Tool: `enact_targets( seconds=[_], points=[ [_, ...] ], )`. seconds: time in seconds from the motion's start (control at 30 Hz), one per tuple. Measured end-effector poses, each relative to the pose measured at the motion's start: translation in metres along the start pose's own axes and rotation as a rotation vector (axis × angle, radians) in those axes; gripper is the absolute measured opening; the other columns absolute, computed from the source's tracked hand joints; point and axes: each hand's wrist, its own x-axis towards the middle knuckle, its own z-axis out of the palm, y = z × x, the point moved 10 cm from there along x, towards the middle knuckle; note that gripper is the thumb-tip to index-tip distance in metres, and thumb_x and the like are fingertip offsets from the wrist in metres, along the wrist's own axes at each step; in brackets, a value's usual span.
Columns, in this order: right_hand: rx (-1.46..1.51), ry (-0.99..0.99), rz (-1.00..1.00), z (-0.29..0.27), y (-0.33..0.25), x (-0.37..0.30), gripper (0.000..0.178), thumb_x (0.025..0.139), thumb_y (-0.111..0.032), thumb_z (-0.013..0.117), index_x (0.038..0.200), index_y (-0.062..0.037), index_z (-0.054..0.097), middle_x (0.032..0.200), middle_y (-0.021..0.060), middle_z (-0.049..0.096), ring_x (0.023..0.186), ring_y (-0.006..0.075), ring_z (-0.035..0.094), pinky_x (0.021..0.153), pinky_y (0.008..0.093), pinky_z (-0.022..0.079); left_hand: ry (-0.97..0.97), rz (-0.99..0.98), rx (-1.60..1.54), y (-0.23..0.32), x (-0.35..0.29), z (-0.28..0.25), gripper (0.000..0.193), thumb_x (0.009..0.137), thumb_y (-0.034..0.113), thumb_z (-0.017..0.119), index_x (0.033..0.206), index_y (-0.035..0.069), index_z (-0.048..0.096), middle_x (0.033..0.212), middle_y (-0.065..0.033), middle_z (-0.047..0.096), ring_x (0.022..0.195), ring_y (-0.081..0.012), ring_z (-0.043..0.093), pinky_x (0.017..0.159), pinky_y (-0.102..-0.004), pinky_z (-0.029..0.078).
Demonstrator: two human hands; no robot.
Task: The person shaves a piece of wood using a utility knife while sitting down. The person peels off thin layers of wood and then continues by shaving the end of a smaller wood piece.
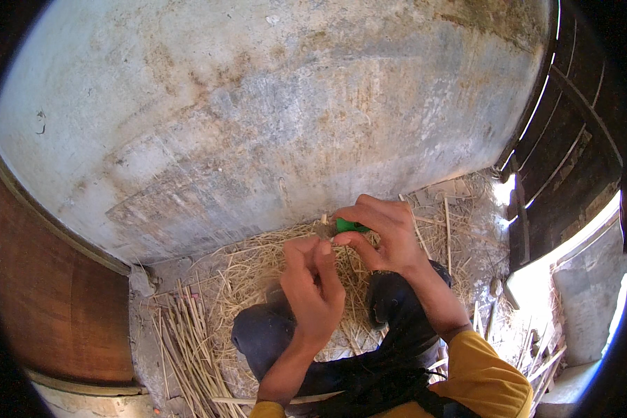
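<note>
My right hand [380, 233] is curled with thumb and fingers around a small green object [348, 225]. Most of that object is hidden behind the fingers, so its kind does not show. Close beside it, my left hand [312, 285] is closed in a pinch, thumb against fingertips. Whatever sits in that pinch is too small to name. A short pale stub [323, 218], like wood or bamboo, shows just above the left fingertips and next to the green object. Both hands are almost touching, above my bent legs and the straw.
Loose pale straw or shavings [247, 261] cover the floor. A bundle of thin split sticks [195, 341] lies at the left. A stained concrete wall [292, 139] rises in front. A brown wooden panel [70, 299] stands left, dark boards [571, 139] right.
</note>
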Motion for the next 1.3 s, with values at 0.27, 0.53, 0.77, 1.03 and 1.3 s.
enact_targets(
  seconds=[0.27, 0.53, 0.77, 1.03, 1.3],
  points=[
    [-0.021, 0.042, 0.017, 0.002, 0.003, 0.003, 0.027, 0.082, -0.022, 0.083, 0.102, -0.0083, 0.072, 0.082, 0.0074, 0.068, 0.067, 0.0299, 0.068, 0.058, 0.0375, 0.052, 0.015, -0.016, 0.008, 0.0, 0.003, -0.002, 0.018, 0.108, 0.019, 0.053, 0.108, 0.002, 0.049, 0.084, -0.0028, 0.058, 0.076, -0.007, 0.053, 0.065, -0.0252, 0.044],
    [-0.099, 0.159, 0.029, 0.004, 0.007, 0.009, 0.014, 0.086, -0.011, 0.076, 0.097, -0.003, 0.072, 0.075, 0.0082, 0.065, 0.062, 0.0224, 0.063, 0.056, 0.031, 0.046, 0.085, -0.029, -0.028, 0.005, 0.004, -0.012, 0.019, 0.108, 0.022, 0.055, 0.109, 0.003, 0.052, 0.081, -0.0022, 0.057, 0.075, -0.0076, 0.054, 0.066, -0.0257, 0.046],
    [0.002, 0.481, 0.484, -0.094, 0.105, 0.008, 0.039, 0.105, -0.037, 0.056, 0.101, -0.0011, 0.07, 0.084, 0.0051, 0.063, 0.075, 0.0123, 0.054, 0.071, 0.0289, 0.044, -0.13, -0.042, -0.015, -0.009, -0.004, 0.007, 0.026, 0.109, 0.03, 0.053, 0.109, 0.004, 0.055, 0.074, 0.0024, 0.051, 0.059, -0.0064, 0.046, 0.054, -0.0243, 0.04],
    [0.106, -0.107, 0.049, 0.0, -0.008, 0.014, 0.025, 0.09, -0.022, 0.075, 0.106, -0.0037, 0.07, 0.085, 0.0132, 0.066, 0.076, 0.0287, 0.069, 0.066, 0.0367, 0.052, -0.137, -0.152, -0.37, -0.016, 0.008, 0.003, 0.027, 0.111, 0.031, 0.049, 0.111, 0.005, 0.053, 0.07, 0.005, 0.044, 0.053, -0.0018, 0.037, 0.045, -0.0207, 0.032],
    [-0.004, -0.067, -0.002, 0.0, -0.014, 0.008, 0.029, 0.082, -0.025, 0.082, 0.105, -0.0093, 0.074, 0.082, 0.0061, 0.067, 0.066, 0.0276, 0.067, 0.057, 0.0363, 0.05, -0.083, -0.07, -0.133, 0.0, 0.007, -0.007, 0.022, 0.108, 0.017, 0.053, 0.105, -0.003, 0.059, 0.073, -0.0037, 0.054, 0.065, -0.0061, 0.047, 0.055, -0.026, 0.038]
  ],
)
